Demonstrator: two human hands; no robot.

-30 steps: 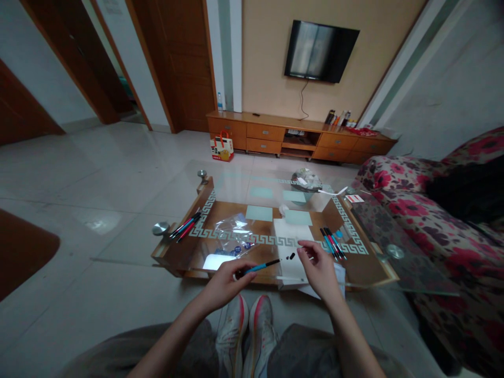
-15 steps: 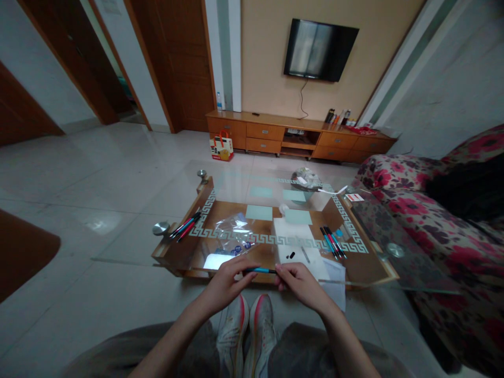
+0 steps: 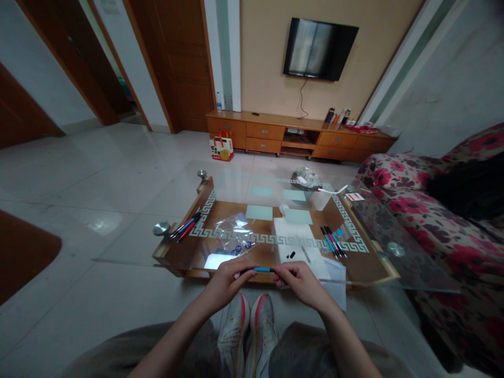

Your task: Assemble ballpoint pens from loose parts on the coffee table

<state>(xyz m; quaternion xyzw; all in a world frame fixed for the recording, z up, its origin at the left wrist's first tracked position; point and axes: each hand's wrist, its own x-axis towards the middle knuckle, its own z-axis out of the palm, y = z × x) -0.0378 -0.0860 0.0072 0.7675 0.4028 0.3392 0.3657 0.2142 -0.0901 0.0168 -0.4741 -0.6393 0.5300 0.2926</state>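
Between my two hands a blue pen with dark ends is held level, just over the near edge of the glass table. My left hand pinches one end, and my right hand pinches the other. On the table's left side lies a bunch of pens in red, blue and black. Several more pens lie side by side at the right. Small black pieces and a thin grey stick rest on white paper near my right hand.
Clear plastic bags lie beyond my left hand, with a bright phone-like rectangle nearby. A bowl with plastic in it stands at the table's far side. The flowered sofa is on the right; my shoes are below.
My left hand has slid slightly inward along the pen, and my right hand has shifted a little to the left. The pen stays held between both hands.
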